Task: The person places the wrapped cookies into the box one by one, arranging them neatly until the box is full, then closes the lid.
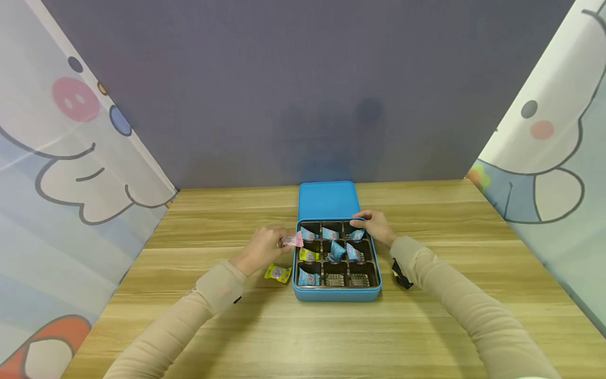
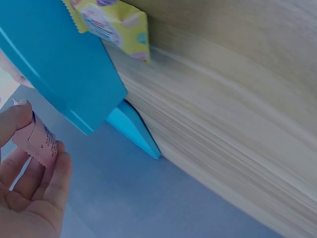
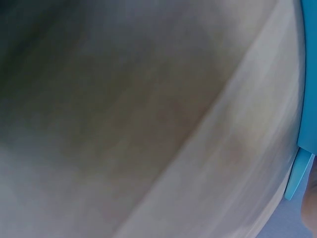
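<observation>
My left hand (image 1: 263,248) pinches a pink wrapped candy (image 1: 291,240) between thumb and fingers, at the left rim of a blue box (image 1: 337,296). The left wrist view shows the pink candy (image 2: 40,141) well away from the palm. A dark tray divides the box into compartments. Blue candies (image 1: 330,234) fill the back row; a yellow candy (image 1: 309,255) and two blue ones lie in the middle row. In the front row, one blue candy (image 1: 309,278) sits at left; two compartments are bare. My right hand (image 1: 376,225) grips the box's back right corner.
A yellow wrapped candy (image 1: 278,273) lies on the wooden table (image 1: 326,337), left of the box. Behind the box the blue lid (image 1: 329,200) lies open towards the grey back wall (image 1: 312,95). A small black and yellow object (image 1: 402,276) shows beneath the right sleeve.
</observation>
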Available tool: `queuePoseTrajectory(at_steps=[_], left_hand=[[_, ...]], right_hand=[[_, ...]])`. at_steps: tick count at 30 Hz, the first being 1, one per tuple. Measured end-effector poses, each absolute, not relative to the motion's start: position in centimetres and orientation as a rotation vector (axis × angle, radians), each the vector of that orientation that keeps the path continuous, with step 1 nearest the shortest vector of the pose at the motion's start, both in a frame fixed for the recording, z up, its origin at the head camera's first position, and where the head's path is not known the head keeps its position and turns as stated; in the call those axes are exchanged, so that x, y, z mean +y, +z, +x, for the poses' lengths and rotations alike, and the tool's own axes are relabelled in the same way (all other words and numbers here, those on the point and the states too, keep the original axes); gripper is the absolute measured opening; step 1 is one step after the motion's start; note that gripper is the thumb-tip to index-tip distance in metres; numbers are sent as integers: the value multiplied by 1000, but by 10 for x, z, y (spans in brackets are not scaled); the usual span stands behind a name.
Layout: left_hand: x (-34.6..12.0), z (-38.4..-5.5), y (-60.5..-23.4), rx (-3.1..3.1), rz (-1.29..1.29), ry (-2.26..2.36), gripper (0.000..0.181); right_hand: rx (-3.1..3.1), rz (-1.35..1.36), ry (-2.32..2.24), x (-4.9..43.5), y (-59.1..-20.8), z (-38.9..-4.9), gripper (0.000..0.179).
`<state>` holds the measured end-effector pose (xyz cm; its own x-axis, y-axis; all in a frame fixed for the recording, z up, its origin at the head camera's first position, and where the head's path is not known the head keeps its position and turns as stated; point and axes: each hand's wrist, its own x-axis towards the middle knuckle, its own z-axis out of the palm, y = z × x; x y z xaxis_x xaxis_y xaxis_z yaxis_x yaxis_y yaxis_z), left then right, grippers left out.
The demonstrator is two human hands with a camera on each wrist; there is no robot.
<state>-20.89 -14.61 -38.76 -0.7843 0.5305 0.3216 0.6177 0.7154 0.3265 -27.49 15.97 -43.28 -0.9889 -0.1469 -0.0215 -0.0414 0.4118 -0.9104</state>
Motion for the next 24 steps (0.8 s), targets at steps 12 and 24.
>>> queuePoseTrajectory(at_steps=[12, 24], left_hand=[[-131, -203, -388, -2710, -995, -633, 31], [-118, -199, -387, -2733, -1115, -643, 34]], right_hand=[[2574, -167, -1622, 158, -432, -272, 31], [2582, -167, -1616, 159, -434, -275, 32]])
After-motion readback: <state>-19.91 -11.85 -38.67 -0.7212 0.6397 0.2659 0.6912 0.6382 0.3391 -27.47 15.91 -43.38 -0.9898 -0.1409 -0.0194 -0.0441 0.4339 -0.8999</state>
